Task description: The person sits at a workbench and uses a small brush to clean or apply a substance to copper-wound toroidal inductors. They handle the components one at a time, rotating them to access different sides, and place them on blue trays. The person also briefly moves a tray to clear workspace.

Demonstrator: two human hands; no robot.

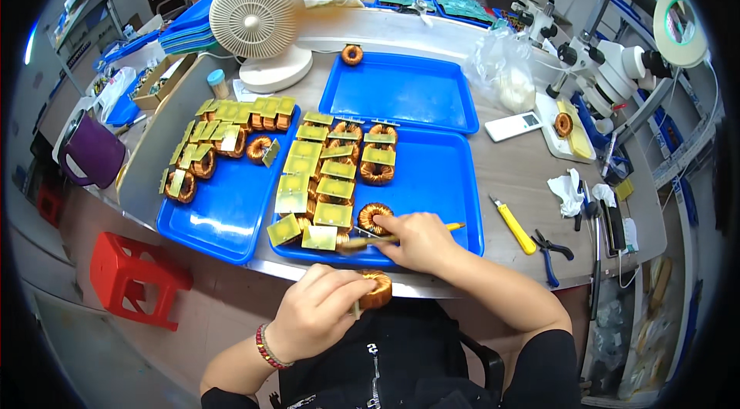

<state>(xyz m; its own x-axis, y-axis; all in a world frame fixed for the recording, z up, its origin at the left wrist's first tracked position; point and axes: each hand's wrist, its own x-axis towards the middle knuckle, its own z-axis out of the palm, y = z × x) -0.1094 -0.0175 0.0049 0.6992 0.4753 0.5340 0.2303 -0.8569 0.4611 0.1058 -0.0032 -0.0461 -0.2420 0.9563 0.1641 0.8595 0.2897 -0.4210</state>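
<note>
My left hand (320,305) is closed around a copper-wound toroid coil (378,291), held in front of the table's near edge. My right hand (422,243) grips a brush (357,245) with a yellow handle; its brownish head points left over the front of the middle blue tray (432,170). Just beyond those fingers another toroid coil (375,216) lies in the tray, and the index fingertip seems to touch it, though contact is hard to judge. Rows of coils with yellow-green boards (334,215) on them fill the tray's left half.
More board-topped coils sit in the left blue tray (204,216). A third blue tray (401,93) lies behind. Around them are a white fan (256,16), a yellow-handled knife (515,228), pliers (552,253), a microscope (617,74) and a red stool (139,278). Two people sit beyond.
</note>
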